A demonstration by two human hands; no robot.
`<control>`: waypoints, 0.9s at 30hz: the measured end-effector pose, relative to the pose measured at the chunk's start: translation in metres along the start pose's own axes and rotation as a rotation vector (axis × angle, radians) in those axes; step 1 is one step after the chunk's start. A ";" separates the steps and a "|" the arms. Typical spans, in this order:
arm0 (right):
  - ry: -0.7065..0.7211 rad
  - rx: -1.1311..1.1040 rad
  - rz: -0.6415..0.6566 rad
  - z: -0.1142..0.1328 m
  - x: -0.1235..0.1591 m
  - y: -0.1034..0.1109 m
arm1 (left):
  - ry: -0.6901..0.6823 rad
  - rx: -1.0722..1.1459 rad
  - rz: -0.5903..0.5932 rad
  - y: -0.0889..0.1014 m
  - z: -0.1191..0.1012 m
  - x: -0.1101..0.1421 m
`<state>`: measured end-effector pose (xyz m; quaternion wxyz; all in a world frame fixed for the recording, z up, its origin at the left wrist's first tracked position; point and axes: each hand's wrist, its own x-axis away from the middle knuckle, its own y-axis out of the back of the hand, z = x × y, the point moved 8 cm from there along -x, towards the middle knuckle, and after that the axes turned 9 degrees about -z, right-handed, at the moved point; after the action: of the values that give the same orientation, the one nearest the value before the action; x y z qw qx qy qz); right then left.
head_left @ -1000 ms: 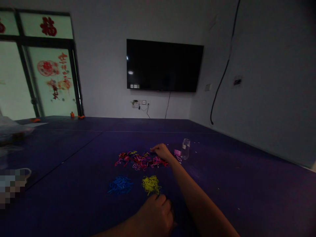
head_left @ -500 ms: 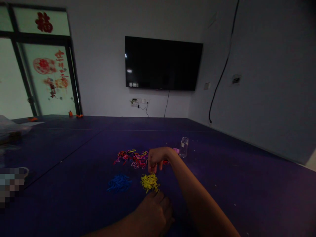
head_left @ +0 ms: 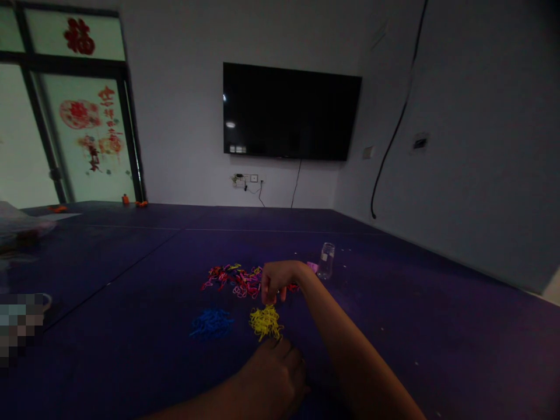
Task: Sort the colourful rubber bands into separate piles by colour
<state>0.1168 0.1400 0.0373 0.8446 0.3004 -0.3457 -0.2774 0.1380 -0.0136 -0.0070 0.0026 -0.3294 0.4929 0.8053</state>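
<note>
Head cam: yellow elastic-band pile (head_left: 265, 322) at six o'clock from the right hand (head_left: 279, 279), eleven from the left hand (head_left: 276, 373) — both right beside it, bunched up — can't tell if pinching anything.

The yellow pile (head_left: 265, 323) and the blue pile (head_left: 212, 324) are each single-coloured; the mixed pile (head_left: 234, 280) combines red, pink and some yellow pieces. The supporting surface (head_left: 385, 350) is plain purple with thin seam lines. The television (head_left: 291, 111) is black; the door panel (head_left: 70, 163) is pale green with red and orange motifs.
</note>
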 end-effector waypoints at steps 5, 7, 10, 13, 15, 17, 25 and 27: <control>0.094 0.042 -0.281 0.003 -0.007 0.025 | 0.008 0.000 0.042 -0.003 0.000 0.000; 0.144 0.130 -0.520 0.003 -0.012 0.043 | 0.010 0.000 0.054 -0.003 0.001 0.000; 0.185 0.262 -0.783 -0.001 -0.023 0.055 | 0.006 0.005 0.093 -0.002 0.001 -0.002; 0.194 0.353 -0.835 -0.010 -0.038 0.049 | 0.006 0.025 0.107 0.001 0.001 -0.002; 0.214 0.373 -0.823 -0.015 -0.046 0.042 | 0.002 0.034 0.112 0.002 0.000 -0.002; 0.231 0.389 -0.807 -0.019 -0.051 0.036 | -0.003 0.034 0.121 0.000 0.000 0.000; 0.254 0.493 -0.787 -0.030 -0.063 0.025 | -0.019 0.017 0.119 -0.002 0.000 -0.001; 0.268 0.489 -0.781 -0.033 -0.066 0.024 | -0.021 0.011 0.106 -0.001 0.000 -0.002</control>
<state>0.1077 0.2110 0.0076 0.6188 0.6308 -0.1500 -0.4435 0.1399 -0.0130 -0.0070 -0.0329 -0.2944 0.5141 0.8049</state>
